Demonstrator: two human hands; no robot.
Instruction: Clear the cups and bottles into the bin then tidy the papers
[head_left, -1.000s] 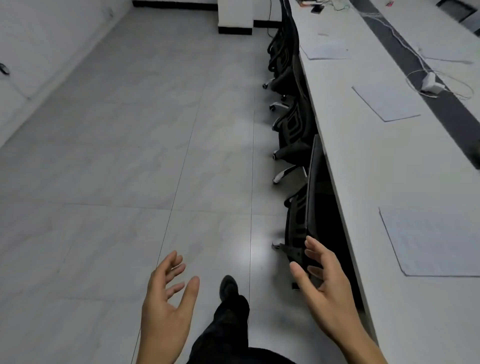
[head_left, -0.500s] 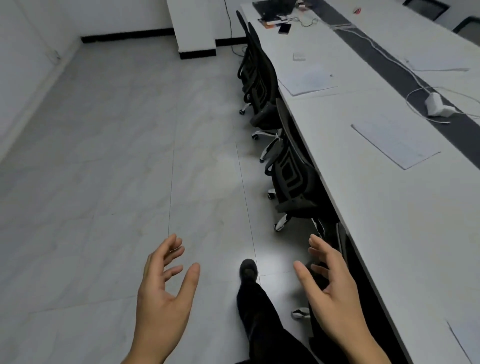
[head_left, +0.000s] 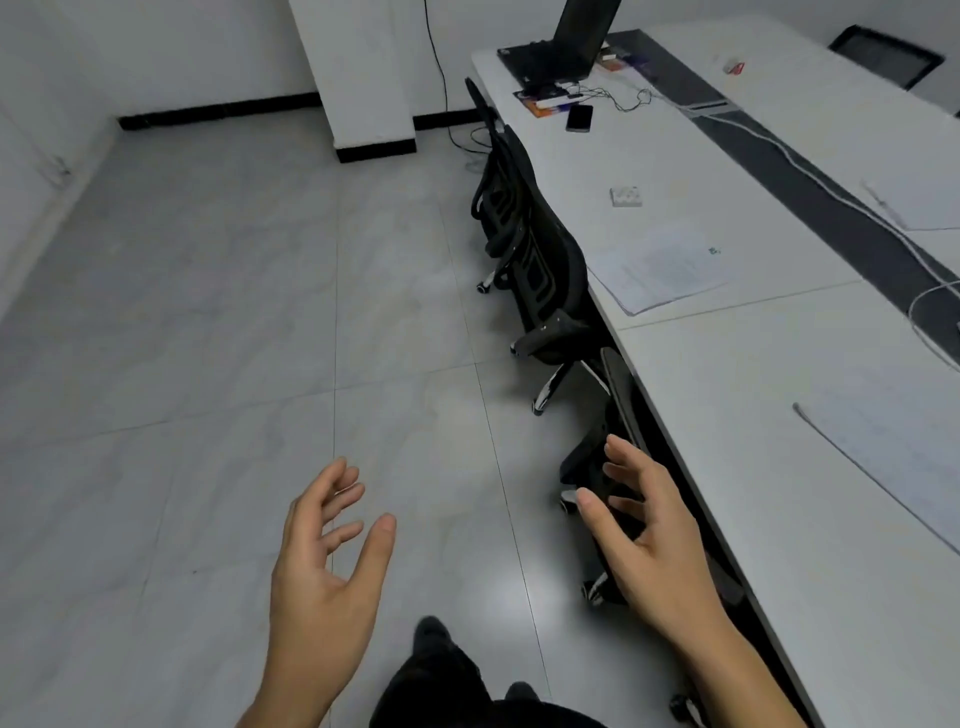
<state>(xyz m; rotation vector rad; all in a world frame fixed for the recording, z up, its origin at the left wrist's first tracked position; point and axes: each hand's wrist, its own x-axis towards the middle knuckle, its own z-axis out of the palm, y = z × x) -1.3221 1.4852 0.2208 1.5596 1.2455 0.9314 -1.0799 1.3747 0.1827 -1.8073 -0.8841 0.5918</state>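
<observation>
My left hand (head_left: 324, 566) and my right hand (head_left: 647, 530) are both raised over the tiled floor, palms facing each other, fingers spread and holding nothing. A long white table (head_left: 769, 493) runs along the right side. A stack of papers (head_left: 660, 267) lies on it beside the second chair. Another sheet of paper (head_left: 893, 447) lies nearer me at the right edge, and a third paper (head_left: 930, 202) sits across the dark centre strip. No cups, bottles or bin are in view.
Black office chairs (head_left: 540, 270) are pushed under the table's left side. A laptop (head_left: 561, 47), a phone (head_left: 579, 118), a small white box (head_left: 626, 196) and white cables (head_left: 810, 171) lie on the table. A white pillar (head_left: 363, 78) stands at the back. My dark shoe (head_left: 431, 631) is below.
The view has advanced along the table toward its far end, bringing the laptop and phone into sight. Both hands stay open in front of me in much the same pose.
</observation>
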